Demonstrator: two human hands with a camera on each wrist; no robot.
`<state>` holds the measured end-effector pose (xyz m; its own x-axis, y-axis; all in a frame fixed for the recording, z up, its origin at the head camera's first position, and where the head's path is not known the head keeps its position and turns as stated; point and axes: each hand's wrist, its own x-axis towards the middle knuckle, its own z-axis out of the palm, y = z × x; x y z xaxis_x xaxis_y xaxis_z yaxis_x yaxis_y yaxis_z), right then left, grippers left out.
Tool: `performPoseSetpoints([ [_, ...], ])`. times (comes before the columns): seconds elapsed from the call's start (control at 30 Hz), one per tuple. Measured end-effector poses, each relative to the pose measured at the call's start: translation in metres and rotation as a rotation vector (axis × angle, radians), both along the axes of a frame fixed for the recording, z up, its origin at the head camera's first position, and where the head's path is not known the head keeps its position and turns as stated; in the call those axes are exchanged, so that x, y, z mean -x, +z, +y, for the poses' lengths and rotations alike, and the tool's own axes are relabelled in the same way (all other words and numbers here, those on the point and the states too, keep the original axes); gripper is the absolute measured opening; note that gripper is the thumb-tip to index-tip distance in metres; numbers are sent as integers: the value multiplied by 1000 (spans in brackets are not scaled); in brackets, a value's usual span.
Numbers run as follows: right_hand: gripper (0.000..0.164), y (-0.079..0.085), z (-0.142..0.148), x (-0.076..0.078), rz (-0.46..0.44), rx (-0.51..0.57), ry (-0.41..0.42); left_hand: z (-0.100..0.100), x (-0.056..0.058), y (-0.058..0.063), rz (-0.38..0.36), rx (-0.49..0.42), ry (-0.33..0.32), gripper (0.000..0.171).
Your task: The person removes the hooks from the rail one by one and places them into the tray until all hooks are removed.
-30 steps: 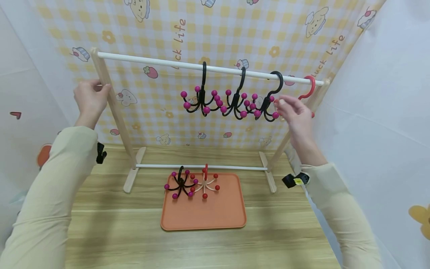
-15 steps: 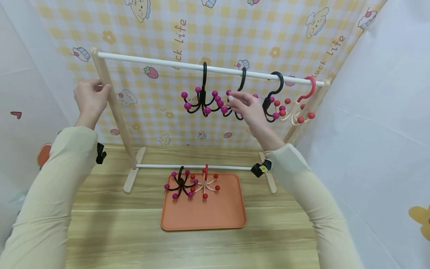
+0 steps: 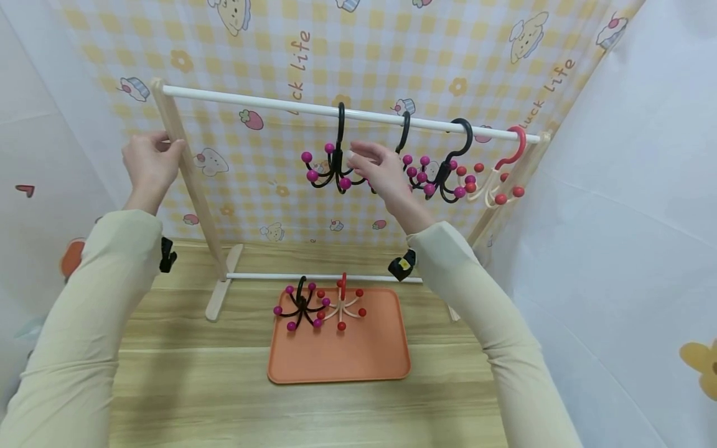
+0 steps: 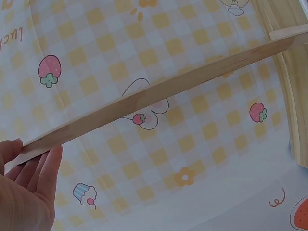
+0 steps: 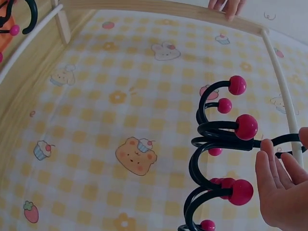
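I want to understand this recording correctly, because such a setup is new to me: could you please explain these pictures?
There is no machine, only a person's bare hands. One picture comes from a head camera, two from wrist cameras. On the wood-grain table stands a rack; three black hangers and a red-and-cream one hang from it. The orange tray holds another black hanger and another red-and-cream one. The left hand grips a wooden post; the right hand is beside the leftmost hanging hanger, contact unclear.
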<state>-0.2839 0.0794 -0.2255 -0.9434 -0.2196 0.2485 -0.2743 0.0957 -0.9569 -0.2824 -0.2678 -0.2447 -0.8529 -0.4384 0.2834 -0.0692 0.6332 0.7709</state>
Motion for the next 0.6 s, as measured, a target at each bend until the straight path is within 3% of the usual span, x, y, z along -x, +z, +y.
performPoseSetpoints([
  [0.27,41,9,-15,5,0,-80,-31,1,-1,1,-6,1,-3,43],
  [0.6,35,15,-28,10,15,-70,-80,1,-2,2,-34,-22,-14,45],
])
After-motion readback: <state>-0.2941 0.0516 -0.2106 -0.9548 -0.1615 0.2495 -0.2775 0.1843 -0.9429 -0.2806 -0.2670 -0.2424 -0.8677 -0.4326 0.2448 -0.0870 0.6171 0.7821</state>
